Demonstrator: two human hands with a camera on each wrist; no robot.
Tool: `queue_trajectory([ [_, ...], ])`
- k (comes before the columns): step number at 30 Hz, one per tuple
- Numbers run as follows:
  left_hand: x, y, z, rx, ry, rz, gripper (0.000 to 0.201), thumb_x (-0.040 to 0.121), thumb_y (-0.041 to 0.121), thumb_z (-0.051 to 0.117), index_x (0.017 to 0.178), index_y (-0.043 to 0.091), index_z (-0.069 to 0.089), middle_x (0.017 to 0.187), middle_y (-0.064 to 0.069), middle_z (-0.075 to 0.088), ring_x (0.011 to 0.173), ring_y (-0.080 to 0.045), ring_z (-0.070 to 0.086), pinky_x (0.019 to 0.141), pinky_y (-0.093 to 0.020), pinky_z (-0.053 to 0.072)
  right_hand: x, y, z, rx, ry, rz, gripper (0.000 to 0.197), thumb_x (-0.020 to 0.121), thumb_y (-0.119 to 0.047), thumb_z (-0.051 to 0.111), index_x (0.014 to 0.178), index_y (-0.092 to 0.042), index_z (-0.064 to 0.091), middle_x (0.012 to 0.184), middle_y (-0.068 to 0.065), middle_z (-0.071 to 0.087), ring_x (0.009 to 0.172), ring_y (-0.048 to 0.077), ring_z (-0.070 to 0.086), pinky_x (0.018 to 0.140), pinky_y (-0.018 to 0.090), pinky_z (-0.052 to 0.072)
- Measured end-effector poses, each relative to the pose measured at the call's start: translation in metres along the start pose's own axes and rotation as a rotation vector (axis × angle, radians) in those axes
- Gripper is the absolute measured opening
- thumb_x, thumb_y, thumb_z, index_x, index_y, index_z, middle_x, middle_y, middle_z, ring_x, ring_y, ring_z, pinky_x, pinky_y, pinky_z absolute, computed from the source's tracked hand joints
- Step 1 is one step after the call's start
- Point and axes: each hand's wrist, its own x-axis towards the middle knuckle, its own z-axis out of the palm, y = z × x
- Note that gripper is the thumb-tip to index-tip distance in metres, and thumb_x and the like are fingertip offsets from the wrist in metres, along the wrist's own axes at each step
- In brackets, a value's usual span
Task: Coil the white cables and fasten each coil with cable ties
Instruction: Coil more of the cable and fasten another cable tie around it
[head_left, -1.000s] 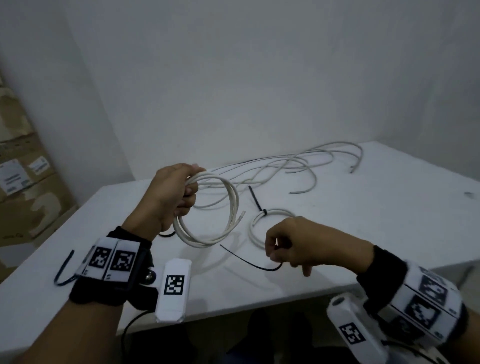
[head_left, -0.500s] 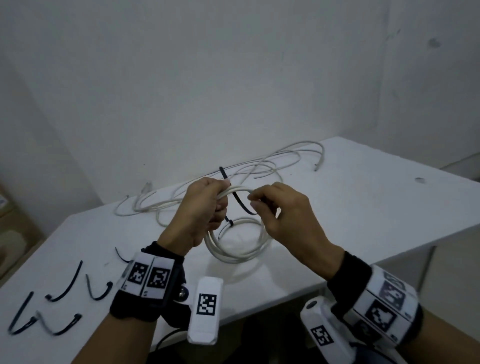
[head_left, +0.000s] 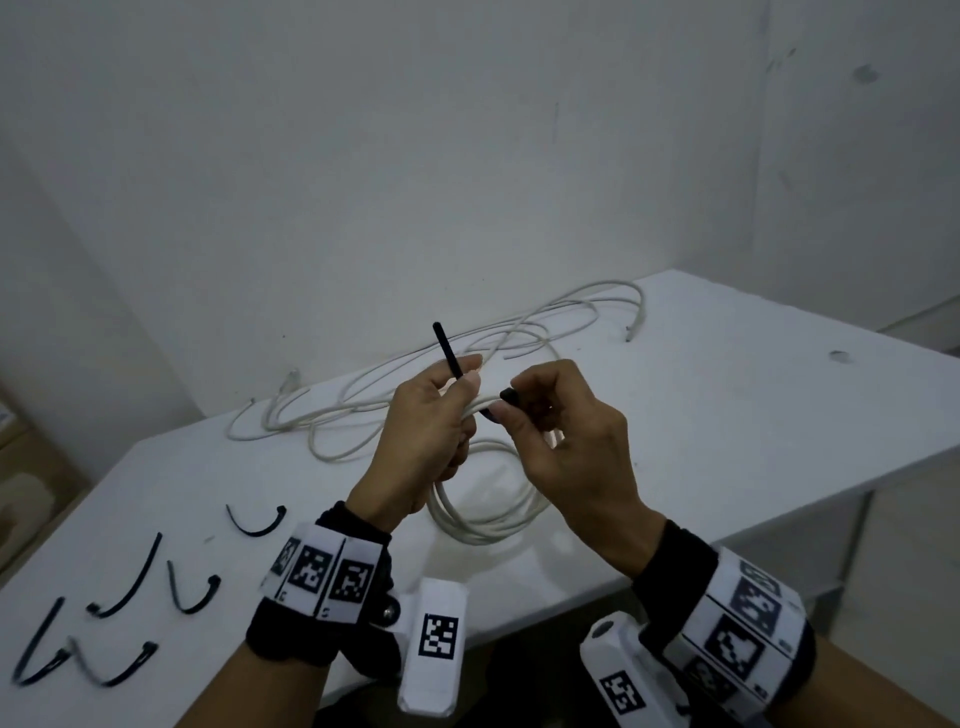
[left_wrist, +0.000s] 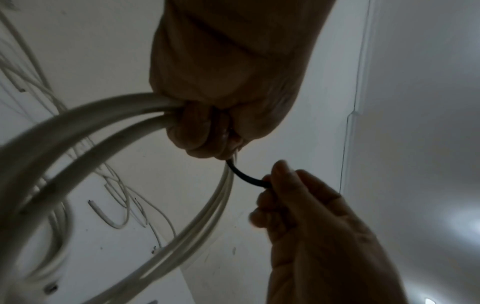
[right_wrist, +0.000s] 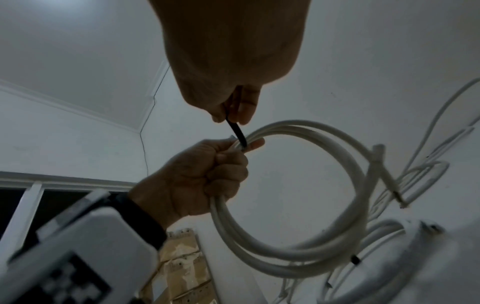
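Note:
My left hand (head_left: 457, 400) grips a white cable coil (head_left: 488, 525) at its top, above the white table (head_left: 727, 415). A black cable tie (head_left: 447, 351) sticks up past my left thumb and passes under the gripped strands. My right hand (head_left: 514, 410) pinches the tie's other end just right of the coil. In the left wrist view the tie (left_wrist: 246, 174) curves from my left hand (left_wrist: 207, 139) to my right hand (left_wrist: 280, 185). In the right wrist view my right hand (right_wrist: 233, 115) holds the tie (right_wrist: 237, 132) against the coil (right_wrist: 350, 160).
Loose white cables (head_left: 363, 395) sprawl across the table's far side. Several spare black ties (head_left: 130, 577) lie at the near left. A second white coil (right_wrist: 389, 236) bound with a black tie lies below in the right wrist view. Cardboard boxes (head_left: 21, 467) stand at left.
My right hand took a black tie off the table and brought it up to the coil. The tie now passes round the strands, one end at each hand.

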Motion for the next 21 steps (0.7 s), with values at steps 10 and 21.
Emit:
queue_trajectory([
  [10,-0.004,-0.004,0.006,0.080,0.050,0.163,0.029,0.098,0.015,0.047,0.117,0.028,0.064,0.050,0.003,0.035,0.041,-0.011,0.029,0.038,-0.020,0.026,0.014,-0.009,-0.003,0.001,0.025,-0.020,0.013,0.082,-0.012,0.069,0.078,0.000,0.066,0.073,0.010,0.067,0.065,0.018,0.063,0.059,0.030,0.051],
  [21,-0.011,-0.009,0.007,0.269,0.115,0.289,0.039,0.096,0.011,0.044,0.115,0.033,0.070,0.053,-0.007,0.042,0.051,-0.022,0.033,0.047,-0.031,0.031,0.021,-0.005,0.002,0.083,0.044,0.132,0.015,0.080,-0.014,0.069,0.081,0.001,0.069,0.082,0.005,0.071,0.071,0.013,0.066,0.064,0.032,0.055],
])
